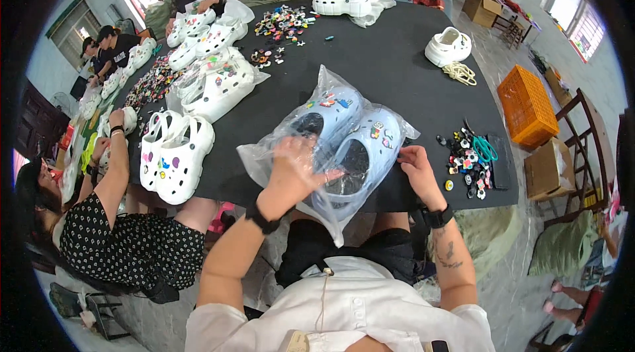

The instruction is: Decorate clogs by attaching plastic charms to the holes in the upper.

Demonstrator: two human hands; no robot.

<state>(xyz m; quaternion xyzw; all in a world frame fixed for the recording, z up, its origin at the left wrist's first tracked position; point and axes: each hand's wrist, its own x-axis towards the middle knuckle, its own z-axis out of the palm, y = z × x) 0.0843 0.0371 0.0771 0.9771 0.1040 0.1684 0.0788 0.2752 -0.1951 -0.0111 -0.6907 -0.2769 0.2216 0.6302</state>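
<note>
Pointing away and slightly rightward, light-blue clogs (pixel 385 135) in a clear plastic bag (pixel 260 157) lie between the nearer left hand (pixel 292 172) and the right hand (pixel 419 168), both grips unclear.

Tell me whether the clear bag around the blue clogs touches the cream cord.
Apart. The head view shows a strip of black tabletop between the clear bag and the cream cord, which lies beyond the bag's right corner.
</note>
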